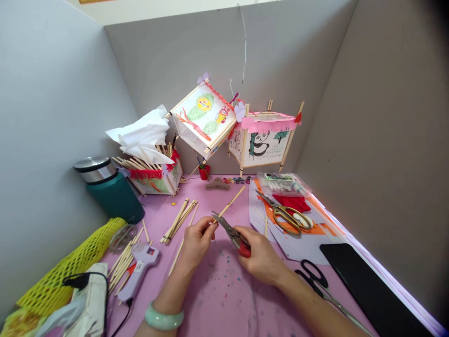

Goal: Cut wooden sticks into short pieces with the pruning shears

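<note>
Between the fingertips of my left hand (199,239) is the lower end of a thin wooden stick (231,202), which slants up to the right. My right hand (258,252) is closed around red-handled pruning shears (228,228). Their blades cross the stick just above my left fingertips; whether they cut into it I cannot tell. Left of my left hand lie bundles of wooden sticks (179,222) and a long single stick (184,238). A green bangle (164,318) circles my left wrist.
A glue gun (138,271), loose sticks and a teal bottle (114,194) are at left. Two paper lanterns (206,114) (268,142) hang at the back. Gold-handled scissors (287,215), black-handled scissors (317,281) and a black slab (365,285) lie at right.
</note>
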`<state>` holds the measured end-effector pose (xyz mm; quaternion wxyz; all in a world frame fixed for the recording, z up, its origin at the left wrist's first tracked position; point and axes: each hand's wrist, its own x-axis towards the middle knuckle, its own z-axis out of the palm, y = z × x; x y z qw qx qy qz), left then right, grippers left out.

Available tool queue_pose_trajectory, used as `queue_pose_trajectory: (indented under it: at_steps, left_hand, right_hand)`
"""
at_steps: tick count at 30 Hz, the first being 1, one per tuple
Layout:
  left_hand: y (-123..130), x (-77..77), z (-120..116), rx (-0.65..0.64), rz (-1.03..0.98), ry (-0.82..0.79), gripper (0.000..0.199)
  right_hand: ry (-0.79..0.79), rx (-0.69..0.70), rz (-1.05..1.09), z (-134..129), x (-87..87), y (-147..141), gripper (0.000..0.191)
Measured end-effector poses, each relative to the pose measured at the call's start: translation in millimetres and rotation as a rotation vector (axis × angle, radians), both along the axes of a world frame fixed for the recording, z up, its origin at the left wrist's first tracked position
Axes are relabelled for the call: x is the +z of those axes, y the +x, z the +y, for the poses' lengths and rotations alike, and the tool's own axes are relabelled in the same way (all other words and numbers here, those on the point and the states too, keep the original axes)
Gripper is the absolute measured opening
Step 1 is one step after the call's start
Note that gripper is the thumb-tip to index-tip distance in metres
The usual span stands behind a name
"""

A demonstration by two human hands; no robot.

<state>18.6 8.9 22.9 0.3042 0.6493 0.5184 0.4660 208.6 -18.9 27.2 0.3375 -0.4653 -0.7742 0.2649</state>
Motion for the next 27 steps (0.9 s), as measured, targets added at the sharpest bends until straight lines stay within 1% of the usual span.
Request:
queue_pose_trajectory:
  at_steps: [2, 6, 13, 17, 21, 25, 27]
  left_hand:
    - [-0.9, -1.4, 0.2, -0.004, 0.006, -0.004, 0.028]
    - [-2.7, 0.1, -0.4, -0.060, 0.029, -0.025, 0.032]
    - [-0.6, 8.3, -2.2, -0.149, -0.055, -0.122, 0.038]
    - [0.0, 10.6, -3.1, -0.147, -0.052, -0.132, 0.038]
    - [-0.5, 10.7, -3.4, -0.128, -0.036, -0.113, 0.037]
    - [-1.1, 6.3, -1.8, -0.082, 0.002, -0.094, 0.033]
    - [-1.0, 2.8, -0.5, -0.080, 0.009, -0.082, 0.031]
  right_hand:
    - [0.001, -0.001, 0.008, -1.5, 0.3, 0.4, 0.050]
    - [-0.007, 0.020, 0.012, -3.1, 2.7, 2.6, 0.054]
    - [-0.005, 0.027, 0.021, -3.8, 5.2, 3.8, 0.060]
    - [-0.009, 0.039, 0.037, -3.1, 5.6, 4.4, 0.060]
    - [-0.013, 0.047, 0.024, -1.0, 5.5, 5.3, 0.054]
    - [-0.012, 0.035, -0.009, 0.9, 3.9, 4.0, 0.045]
    - [-0.016, 0.021, -0.020, 1.0, 3.0, 3.1, 0.042]
